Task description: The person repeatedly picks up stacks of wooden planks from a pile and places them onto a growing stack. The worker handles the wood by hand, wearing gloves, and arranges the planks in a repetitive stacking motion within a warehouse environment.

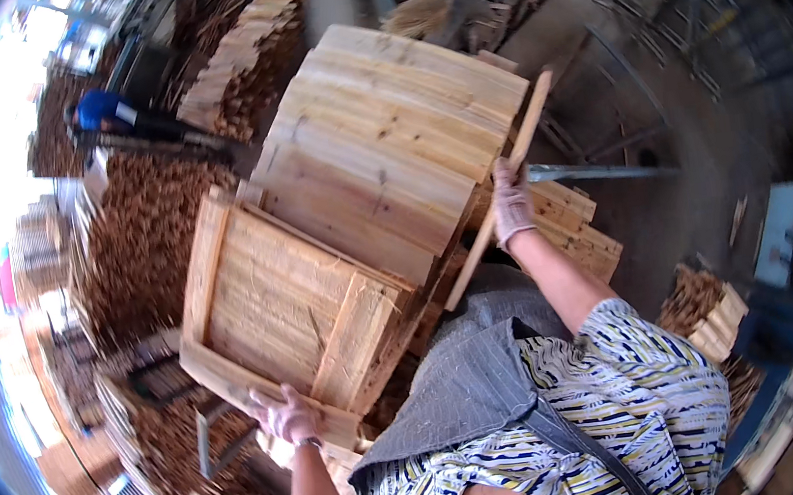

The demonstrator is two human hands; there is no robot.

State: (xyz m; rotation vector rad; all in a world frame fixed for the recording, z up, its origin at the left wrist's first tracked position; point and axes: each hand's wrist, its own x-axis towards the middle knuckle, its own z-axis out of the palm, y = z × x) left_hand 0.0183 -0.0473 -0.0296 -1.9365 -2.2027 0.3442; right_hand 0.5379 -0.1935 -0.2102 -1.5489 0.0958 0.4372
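pale-gloved right hand (512,204): closed around a long, narrow, pale wooden slat (529,124), right of broad, pale wooden boards (382,126). pale-gloved left hand (291,419): fingers spread at the near edge of a framed, rectangular wooden panel (271,288), near left of the boards; grip cannot be told.

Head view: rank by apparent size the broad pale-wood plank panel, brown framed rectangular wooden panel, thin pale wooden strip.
1. Plank panel
2. Framed panel
3. Wooden strip
Apparent area only; nearness may skew true sizes.
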